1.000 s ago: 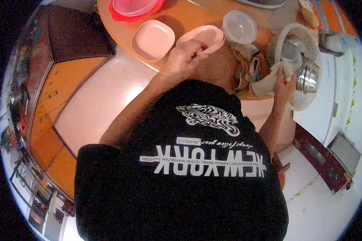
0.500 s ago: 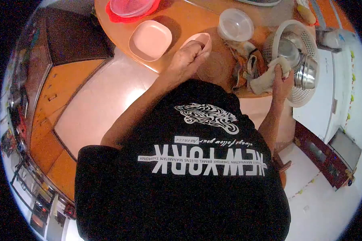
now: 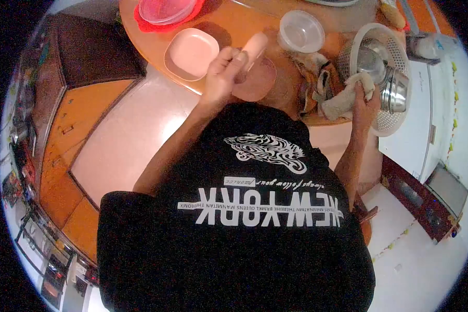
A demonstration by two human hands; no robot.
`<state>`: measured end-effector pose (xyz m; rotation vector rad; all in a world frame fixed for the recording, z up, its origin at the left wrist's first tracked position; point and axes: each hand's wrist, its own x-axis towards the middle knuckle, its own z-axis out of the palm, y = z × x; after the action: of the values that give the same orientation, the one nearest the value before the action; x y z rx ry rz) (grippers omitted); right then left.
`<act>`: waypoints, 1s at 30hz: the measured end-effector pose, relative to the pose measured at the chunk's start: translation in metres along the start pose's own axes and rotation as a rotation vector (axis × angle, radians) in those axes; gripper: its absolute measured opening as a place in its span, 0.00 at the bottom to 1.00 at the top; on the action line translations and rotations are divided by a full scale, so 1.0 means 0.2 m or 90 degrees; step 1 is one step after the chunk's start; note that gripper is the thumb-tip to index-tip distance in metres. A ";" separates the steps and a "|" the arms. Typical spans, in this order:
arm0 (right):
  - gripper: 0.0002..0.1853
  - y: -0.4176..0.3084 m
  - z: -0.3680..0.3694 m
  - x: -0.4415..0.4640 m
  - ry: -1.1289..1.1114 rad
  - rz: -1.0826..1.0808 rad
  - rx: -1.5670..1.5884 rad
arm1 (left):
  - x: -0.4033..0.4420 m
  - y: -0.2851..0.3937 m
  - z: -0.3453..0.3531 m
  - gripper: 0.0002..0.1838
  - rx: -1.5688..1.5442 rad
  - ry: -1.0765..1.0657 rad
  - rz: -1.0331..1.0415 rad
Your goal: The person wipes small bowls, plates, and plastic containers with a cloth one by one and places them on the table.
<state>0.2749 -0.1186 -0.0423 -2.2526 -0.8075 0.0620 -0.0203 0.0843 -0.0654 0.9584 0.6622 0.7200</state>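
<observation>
"While I am watching from far away, what is my left hand point(image 3: 224, 73) holding?"

"Its fingers are bending closed and gripping a tilted pink dish point(image 3: 255, 48). At its ten o'clock, a square dish point(image 3: 192, 54) is lying on the table point(image 3: 153, 47)."

"And my right hand point(image 3: 367, 105)?"

"Its fingers are curling around a pale cloth point(image 3: 342, 103). At its two o'clock, a colander point(image 3: 394, 48) is holding steel bowls point(image 3: 397, 96)."
</observation>
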 end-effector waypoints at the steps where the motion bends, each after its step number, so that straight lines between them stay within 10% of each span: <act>1: 0.24 -0.07 -0.01 -0.01 0.001 -0.001 0.001 | -0.01 0.06 -0.04 0.08 -0.105 -0.041 -0.075; 6: 0.19 -0.56 -0.04 -0.05 0.086 0.101 0.309 | -0.01 0.25 0.08 0.05 -0.234 0.031 -0.081; 10: 0.22 -0.87 0.08 -0.13 -0.088 -0.173 0.306 | 0.04 0.28 0.18 0.07 -0.283 -0.007 -0.057; 12: 0.25 -1.02 0.16 -0.09 -0.108 -0.528 0.172 | 0.04 0.31 0.25 0.08 -0.336 -0.056 -0.092; 17: 0.28 -1.04 0.27 -0.07 -0.063 -0.549 0.011 | 0.02 0.29 0.27 0.10 -0.355 -0.068 -0.116; 19: 0.24 -0.94 0.30 0.02 0.022 -0.477 0.053 | 0.02 0.24 0.21 0.09 -0.416 -0.057 -0.167; 22: 0.23 -0.92 0.21 0.05 -0.165 0.009 0.373 | 0.01 0.25 0.17 0.09 -0.413 -0.031 -0.151; 30: 0.26 -1.04 0.06 -0.12 -0.384 0.039 0.526 | 0.09 0.26 0.15 0.11 -0.314 0.017 -0.044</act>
<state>0.1426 -0.0133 0.0803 -1.4565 -0.8070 0.9582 0.0002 0.1050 -0.0097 0.4713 0.5040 0.7888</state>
